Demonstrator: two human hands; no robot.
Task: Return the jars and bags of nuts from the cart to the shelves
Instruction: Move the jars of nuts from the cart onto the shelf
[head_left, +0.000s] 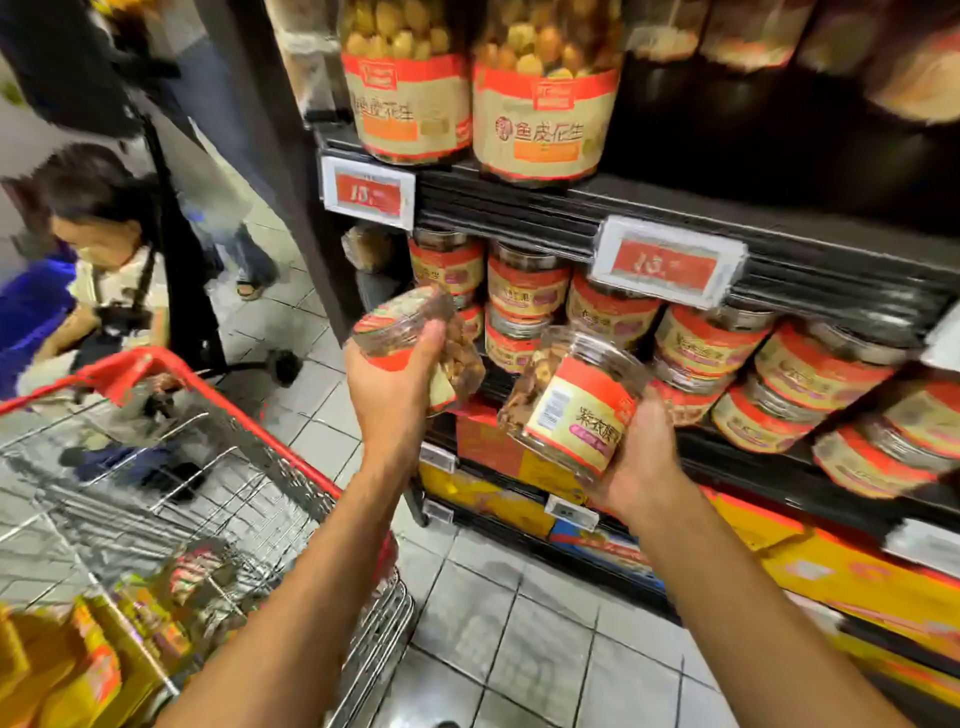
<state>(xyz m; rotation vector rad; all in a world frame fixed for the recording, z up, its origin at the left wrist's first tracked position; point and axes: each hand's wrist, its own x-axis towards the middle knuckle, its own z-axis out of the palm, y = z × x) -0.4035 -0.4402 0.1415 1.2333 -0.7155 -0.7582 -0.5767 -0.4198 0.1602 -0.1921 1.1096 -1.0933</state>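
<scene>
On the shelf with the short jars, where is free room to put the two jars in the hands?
A gap shows at the left end of the middle shelf, between the dark upright post and the stacked short jars. Rightward the jars are packed tight. The upper shelf looks dark and open right of the tall jars.

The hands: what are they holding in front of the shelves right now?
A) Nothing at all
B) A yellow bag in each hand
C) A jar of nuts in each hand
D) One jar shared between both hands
C: the left hand grips one jar of nuts and the right hand cradles a second jar, both held tilted in front of the shelf of similar jars.
</scene>
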